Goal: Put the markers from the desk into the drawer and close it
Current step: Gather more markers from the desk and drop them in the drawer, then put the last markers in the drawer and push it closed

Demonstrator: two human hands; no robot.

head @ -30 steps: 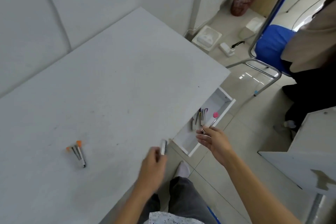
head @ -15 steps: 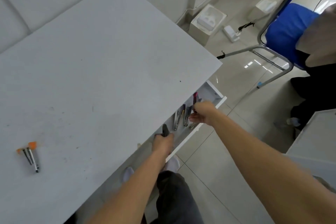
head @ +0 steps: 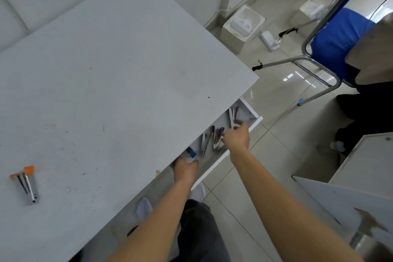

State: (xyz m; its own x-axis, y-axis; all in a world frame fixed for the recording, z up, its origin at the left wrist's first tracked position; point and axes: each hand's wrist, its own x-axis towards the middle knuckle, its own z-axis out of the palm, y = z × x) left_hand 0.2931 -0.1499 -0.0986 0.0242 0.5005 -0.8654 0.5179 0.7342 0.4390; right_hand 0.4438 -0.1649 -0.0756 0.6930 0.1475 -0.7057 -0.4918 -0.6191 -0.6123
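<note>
Both hands now in drawer (head: 254,114); grips unclear. 2 orange markers (head: 26,183) on desk (head: 106,70).

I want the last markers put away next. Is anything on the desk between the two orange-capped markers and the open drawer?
Nothing visible. The orange-capped markers lie alone on the desk; the surface toward the drawer is bare. Both hands, left hand and right hand, are at the drawer.
</note>
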